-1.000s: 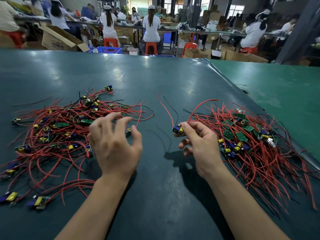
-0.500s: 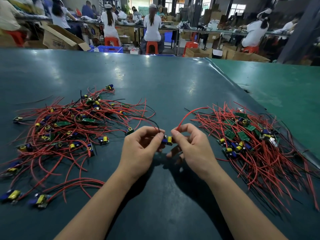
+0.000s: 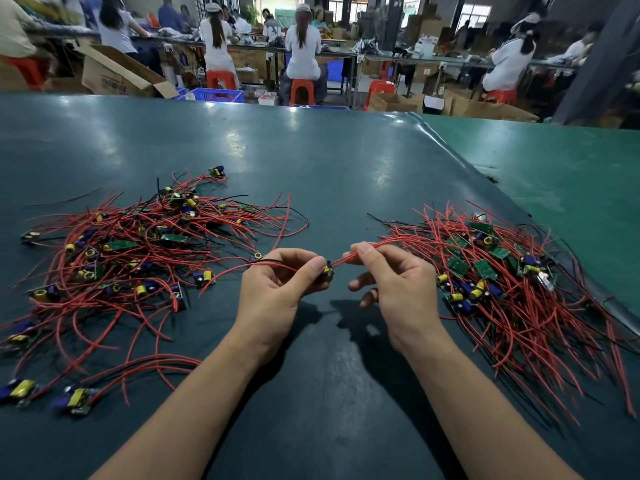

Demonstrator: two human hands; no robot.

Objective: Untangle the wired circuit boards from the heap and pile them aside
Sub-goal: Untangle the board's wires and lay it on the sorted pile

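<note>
Left hand [image 3: 277, 292] pinches board [image 3: 328, 269]; right hand [image 3: 391, 282] pinches its wire [image 3: 346, 260]. Draw wire straight, slowly; snags in right pile [image 3: 512, 271] hard to see, probably few.

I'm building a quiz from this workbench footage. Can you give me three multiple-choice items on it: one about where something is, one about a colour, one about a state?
1. Where is the small circuit board that is being handled?
A. Between the two hands, above the table
B. Lying in the left heap
C. Inside the blue crate

2. What colour are most of the wires in the two heaps?
A. White
B. Red
C. Green

3. What is the right hand doing?
A. Lying flat on the table
B. Pinching a red wire that leads from the board
C. Hanging idle, holding nothing

Answers:
1 A: the left hand pinches the board in its fingers, midway between the left heap and the right heap.
2 B: both heaps are mostly red strands, with a few black.
3 B: thumb and forefinger close on the red wire beside the board.
</note>
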